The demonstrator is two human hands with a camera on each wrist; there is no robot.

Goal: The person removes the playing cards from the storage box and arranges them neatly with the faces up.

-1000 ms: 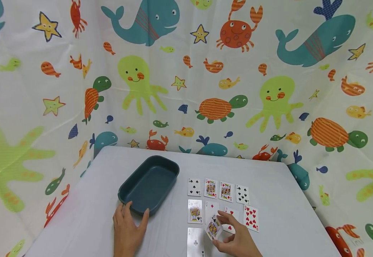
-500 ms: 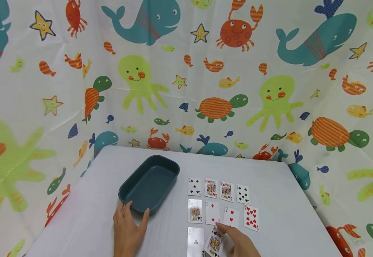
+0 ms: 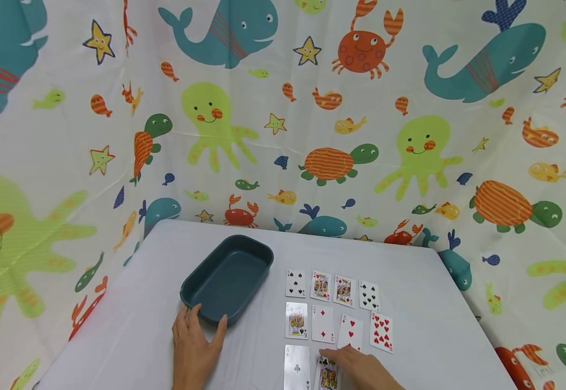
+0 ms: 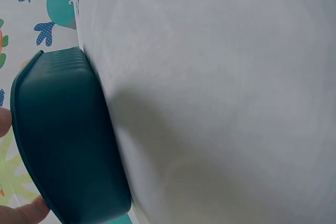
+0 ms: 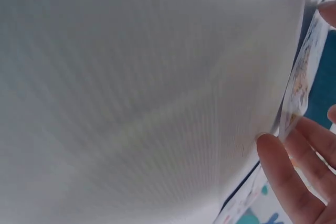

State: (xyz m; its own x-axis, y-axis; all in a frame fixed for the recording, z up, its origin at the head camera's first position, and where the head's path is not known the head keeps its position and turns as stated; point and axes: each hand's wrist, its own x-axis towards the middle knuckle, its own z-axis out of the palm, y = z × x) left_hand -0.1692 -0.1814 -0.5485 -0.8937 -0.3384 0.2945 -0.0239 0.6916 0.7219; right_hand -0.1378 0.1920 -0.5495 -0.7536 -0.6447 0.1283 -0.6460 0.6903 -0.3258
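Note:
In the head view my right hand (image 3: 363,368) is at the front, with its fingertips at the top edge of a club face playing card (image 3: 328,374). The right wrist view shows that playing card (image 5: 302,82) tilted close to the table, held at opposite ends between thumb and fingers. Just left of it lies the ace of clubs (image 3: 296,365). My left hand (image 3: 196,346) rests at the near end of a dark teal tray (image 3: 213,320), fingers and thumb spread. In the left wrist view, fingertips (image 4: 34,211) touch the rim of this tray (image 4: 68,129).
Two rows of face-up playing cards lie beyond my right hand, among them the two of diamonds (image 3: 323,324), three of hearts (image 3: 350,331) and ten of hearts (image 3: 382,331). The white table (image 3: 424,303) ends at a curtain (image 3: 244,130) printed with sea animals.
My right hand has brought the club face card down and toward me, beside the ace of clubs, uncovering the two of diamonds and three of hearts. The left hand and tray have stayed put.

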